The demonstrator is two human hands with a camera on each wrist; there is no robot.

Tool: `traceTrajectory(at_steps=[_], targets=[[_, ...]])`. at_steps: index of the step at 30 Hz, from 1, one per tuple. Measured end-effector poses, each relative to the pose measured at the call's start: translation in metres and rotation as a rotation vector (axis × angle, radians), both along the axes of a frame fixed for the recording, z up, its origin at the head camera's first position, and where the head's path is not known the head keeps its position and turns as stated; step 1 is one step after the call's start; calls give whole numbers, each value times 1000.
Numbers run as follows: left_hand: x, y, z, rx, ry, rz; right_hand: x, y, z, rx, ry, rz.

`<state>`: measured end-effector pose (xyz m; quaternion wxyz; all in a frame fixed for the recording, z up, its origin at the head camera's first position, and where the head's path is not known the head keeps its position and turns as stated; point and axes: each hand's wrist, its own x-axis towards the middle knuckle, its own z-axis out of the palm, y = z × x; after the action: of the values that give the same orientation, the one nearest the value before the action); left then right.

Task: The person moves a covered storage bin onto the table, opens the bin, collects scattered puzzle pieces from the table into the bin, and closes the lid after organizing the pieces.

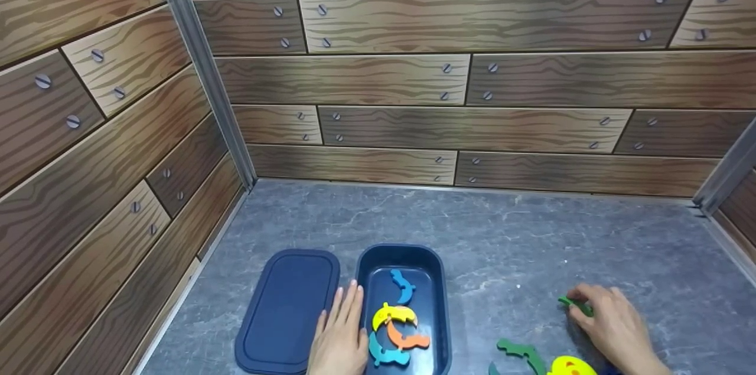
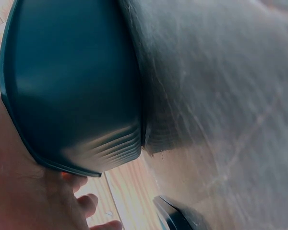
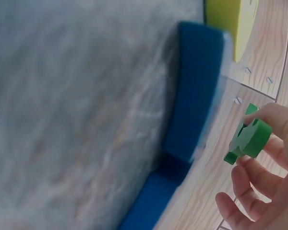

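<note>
Right hand (image 1: 614, 319) pinches a green piece (image 3: 252, 139); left hand (image 1: 339, 336) lies along the box (image 1: 446, 310)

The pinched green piece is over the right side of the table (image 1: 502, 263), clamped between the thumb and fingers of the right hand; the remaining fingers are bent and spread a little, clear of the piece in the right wrist view; whether the piece touches the table I cannot tell. The left hand lies at the left rim of the box, its fingers straight and close together, pointing to the far side, with nothing gripped in them; the left wrist view shows the box wall right beside that hand.

The box is dark blue, open at the top, and its near end runs out of the head view; inside, a small blue piece (image 1: 404, 291) lies farthest, a yellow piece (image 1: 397, 313) is nearer, an orange piece (image 1: 409, 340) sits just on the near side of the yellow one, and a teal piece (image 1: 388, 356) is at the near left. A dark blue lid (image 1: 289, 310) lies flat on the table to the left of the box, partly behind the left hand.

Nearer than the right hand and to its left, a curved green piece (image 1: 525, 352) lies on the table; a round yellow piece (image 1: 572, 366) is just right of it, cut off by the near edge of the view; a larger blue piece (image 3: 197, 91) shows close up in the right wrist view. Wood-patterned walls (image 1: 466, 20) with pictured screws enclose the table on the left, far and right sides.
</note>
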<state>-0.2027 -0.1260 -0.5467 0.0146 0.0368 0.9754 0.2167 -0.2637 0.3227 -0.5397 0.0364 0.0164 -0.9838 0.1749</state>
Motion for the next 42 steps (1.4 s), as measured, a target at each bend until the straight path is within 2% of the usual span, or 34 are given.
traceTrajectory(at_steps=[4, 12, 23, 34, 39, 42], targets=[[1, 0, -1, 9, 7, -9, 2, -2, 1, -5, -7, 8], [5, -1, -4, 31, 9, -12, 7, -9, 3, 3, 39, 55], [5, -2, -3, 30, 13, -19, 12, -23, 15, -8, 85, 63], [2, -1, -1, 12, -2, -11, 17, -41, 27, -23, 255, 129], [4, -1, 1, -10, 34, -16, 18, -49, 34, -32, 354, 152], [4, -1, 2, -28, 43, -20, 18, -54, 38, -31, 362, 162]])
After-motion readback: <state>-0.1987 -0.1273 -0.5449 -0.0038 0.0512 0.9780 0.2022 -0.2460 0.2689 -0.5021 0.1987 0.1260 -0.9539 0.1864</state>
